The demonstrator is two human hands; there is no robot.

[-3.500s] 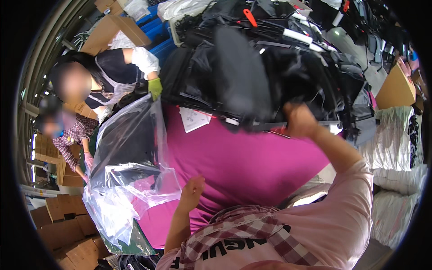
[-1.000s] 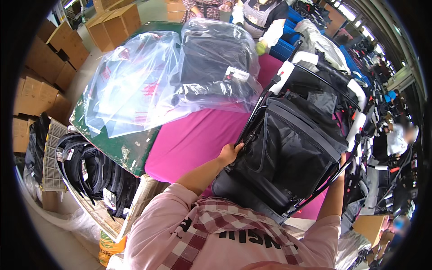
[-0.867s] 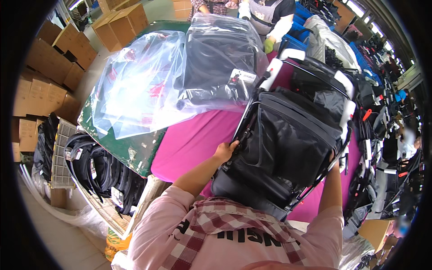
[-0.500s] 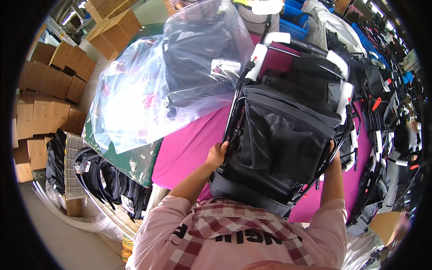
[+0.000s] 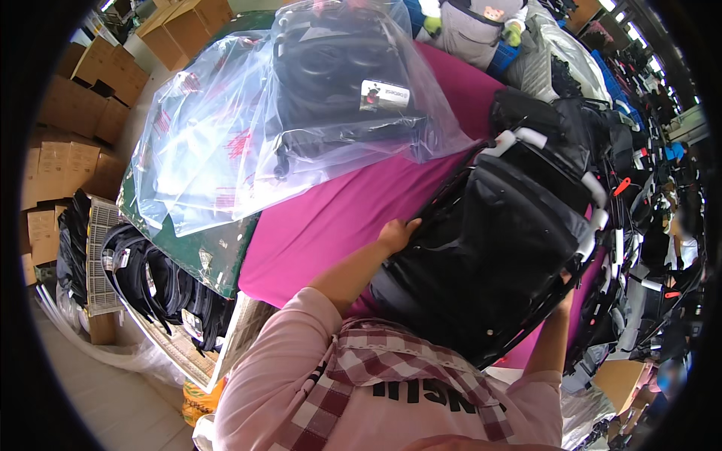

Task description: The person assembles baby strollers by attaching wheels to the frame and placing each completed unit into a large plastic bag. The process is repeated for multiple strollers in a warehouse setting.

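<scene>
A folded black stroller (image 5: 489, 233) lies tilted in front of me, its near end close to my apron. White sleeves (image 5: 592, 192) wrap parts of its tube frame at the far end. My left hand (image 5: 396, 234) is closed on the frame's left side. At the right side, my right hand (image 5: 565, 284) grips the frame, its fingers partly hidden behind it. Magenta cloth (image 5: 323, 240) covers the table under the stroller. Beyond my left hand lies another black folded stroller (image 5: 338, 83) inside a clear plastic bag.
More clear plastic bags (image 5: 203, 143) spread over the green tabletop (image 5: 218, 259) at left. Black fabric parts (image 5: 162, 286) fill a rack beside it. Cartons (image 5: 68, 165) are stacked far left. A person in a grey apron (image 5: 470, 30) stands across the table. Black stroller parts (image 5: 602, 135) crowd the right side.
Both hands have shifted the stroller to the right and turned it, so its far end sits lower in view. The person across the table shows more now.
</scene>
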